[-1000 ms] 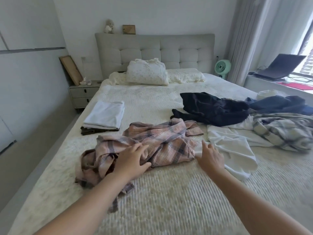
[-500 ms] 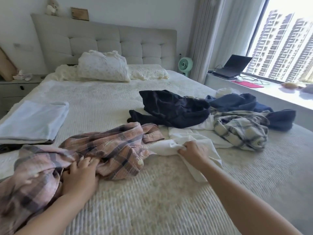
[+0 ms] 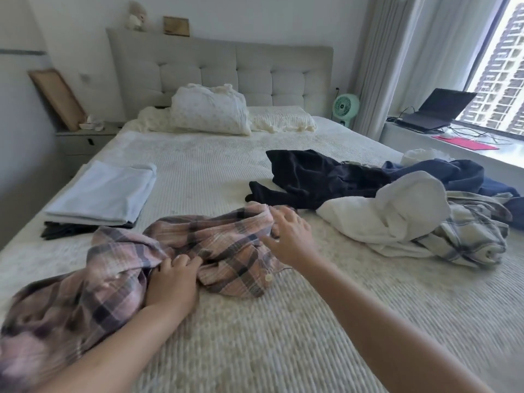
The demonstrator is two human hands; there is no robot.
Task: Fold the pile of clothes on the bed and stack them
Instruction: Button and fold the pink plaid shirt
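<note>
A crumpled pink plaid shirt (image 3: 215, 245) lies across the near left of the bed (image 3: 283, 336). My left hand (image 3: 173, 282) is closed on a fold of it near its middle. My right hand (image 3: 289, 234) rests with spread fingers on the shirt's right end, holding nothing. To the right lies a white garment (image 3: 380, 217), thrown partly over a grey plaid shirt (image 3: 467, 236). Behind them sit a black garment (image 3: 317, 177) and a navy one (image 3: 448, 174). A folded stack (image 3: 105, 191), pale blue on top of something dark, rests at the left.
Pillows (image 3: 209, 112) lean against the grey headboard (image 3: 221, 69). A nightstand (image 3: 82, 140) stands at the back left, a green fan (image 3: 346, 107) at the back right. A laptop (image 3: 436, 109) and a red pad (image 3: 465, 143) sit on the window ledge.
My right hand has let go of the white garment, which now lies farther right on the grey plaid shirt, and has moved left onto the pink plaid shirt. The left hand keeps its grip.
</note>
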